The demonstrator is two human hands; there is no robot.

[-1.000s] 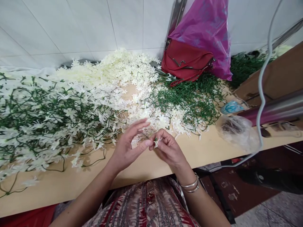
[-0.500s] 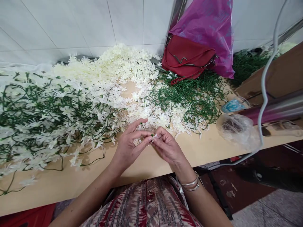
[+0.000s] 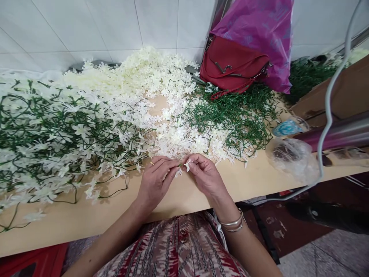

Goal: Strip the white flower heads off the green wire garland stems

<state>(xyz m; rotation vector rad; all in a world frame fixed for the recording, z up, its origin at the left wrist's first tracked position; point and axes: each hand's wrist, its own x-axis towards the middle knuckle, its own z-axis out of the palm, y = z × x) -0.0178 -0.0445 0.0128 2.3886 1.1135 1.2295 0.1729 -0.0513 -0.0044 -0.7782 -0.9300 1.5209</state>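
My left hand [image 3: 157, 179] is closed in a pinch on a thin green stem [image 3: 180, 165], of which only the tip shows past the fingers. Between the thumb and fingers of my right hand [image 3: 207, 177] is a small white artificial flower [image 3: 187, 166]. The two sets of fingertips are nearly together above the front of the table; whether stem and flower touch I cannot tell. Just beyond my fingers lie loose white blossoms [image 3: 198, 143]. Left of my hands spreads a heap of white flowers on green stems [image 3: 80, 130].
Bare green stems [image 3: 239, 115] lie at the right, under a red handbag [image 3: 233, 63] and a purple plastic bag [image 3: 265, 34]. Cream blossoms [image 3: 138, 71] are piled by the tiled wall. A clear plastic bag [image 3: 291, 157] and a pale cable [image 3: 328, 104] are at the right edge.
The raised fingers of my left hand have come down, and its stem is now mostly hidden. The white flower in my right hand shows more plainly. The view has shifted slightly.
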